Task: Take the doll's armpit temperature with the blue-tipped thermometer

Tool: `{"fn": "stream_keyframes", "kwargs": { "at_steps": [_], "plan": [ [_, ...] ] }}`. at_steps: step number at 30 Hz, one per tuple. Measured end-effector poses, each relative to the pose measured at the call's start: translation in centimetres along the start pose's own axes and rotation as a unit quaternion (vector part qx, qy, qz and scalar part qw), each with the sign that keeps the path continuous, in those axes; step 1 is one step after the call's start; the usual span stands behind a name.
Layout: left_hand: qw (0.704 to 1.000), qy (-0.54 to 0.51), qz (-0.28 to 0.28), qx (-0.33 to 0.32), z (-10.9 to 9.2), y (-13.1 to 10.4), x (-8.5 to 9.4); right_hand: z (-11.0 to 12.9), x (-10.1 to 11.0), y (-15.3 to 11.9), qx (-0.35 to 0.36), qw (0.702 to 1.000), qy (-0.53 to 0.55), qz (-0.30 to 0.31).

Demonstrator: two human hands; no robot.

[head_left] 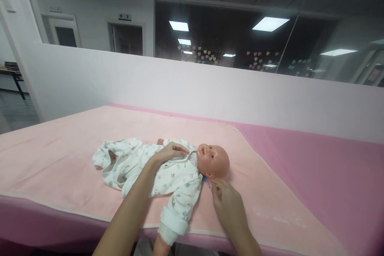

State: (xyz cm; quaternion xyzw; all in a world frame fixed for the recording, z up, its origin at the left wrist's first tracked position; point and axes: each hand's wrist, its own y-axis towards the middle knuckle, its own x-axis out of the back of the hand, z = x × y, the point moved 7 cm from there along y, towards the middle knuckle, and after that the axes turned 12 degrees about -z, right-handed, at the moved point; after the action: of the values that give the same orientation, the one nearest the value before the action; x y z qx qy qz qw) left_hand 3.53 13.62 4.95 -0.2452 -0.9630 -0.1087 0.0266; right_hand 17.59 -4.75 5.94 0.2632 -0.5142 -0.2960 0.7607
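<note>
A bald baby doll lies on its back, its head to the right. It wears a white printed outfit, and one sleeve reaches towards the front edge. My left hand rests across the doll's chest, fingers bent together at the collar below the chin. Beside the doll's ear and neck, my right hand is closed in a pinch on a thin clear stick with a blue tip. That tip lies against the shoulder of the outfit; my fingers hide the stick's other end.
Beneath the doll is a peach mat on a pink padded surface. A low white wall runs along the back, with a dark window above. At far left stands a table.
</note>
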Motion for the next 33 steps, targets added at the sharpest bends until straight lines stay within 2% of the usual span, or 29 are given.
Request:
{"fn": "stream_keyframes", "kwargs": {
  "at_steps": [2,5,8,10,14,19,23,33],
  "plan": [
    [0.999,-0.030,-0.010,0.027,0.4,0.1,0.3,2.3,-1.1,2.1,0.015,0.998,0.053,-0.001],
    [0.995,-0.084,-0.012,0.059,0.7,0.0,0.5,5.5,-4.1,4.9,0.045,0.997,0.052,0.017],
    [0.988,-0.142,-0.019,0.062,0.8,0.1,0.6,6.6,-6.8,6.3,0.049,0.997,0.047,0.033],
    [0.983,-0.165,-0.030,0.074,1.1,0.3,0.7,6.4,-7.5,6.5,0.037,0.996,0.077,0.018],
    [0.983,-0.159,-0.048,0.083,1.7,0.6,0.9,5.2,-7.4,5.6,0.018,0.981,0.185,-0.055],
    [0.983,-0.162,-0.008,0.081,1.5,0.4,0.1,4.2,-6.7,4.6,0.020,0.955,0.249,-0.158],
    [0.984,-0.156,0.023,0.087,1.6,0.3,-0.5,4.2,-6.6,4.4,0.054,0.954,0.241,-0.170],
    [0.990,-0.130,-0.009,0.047,1.8,-0.1,-0.3,4.5,-6.2,4.2,0.119,0.952,0.179,-0.218]
  ]
}}
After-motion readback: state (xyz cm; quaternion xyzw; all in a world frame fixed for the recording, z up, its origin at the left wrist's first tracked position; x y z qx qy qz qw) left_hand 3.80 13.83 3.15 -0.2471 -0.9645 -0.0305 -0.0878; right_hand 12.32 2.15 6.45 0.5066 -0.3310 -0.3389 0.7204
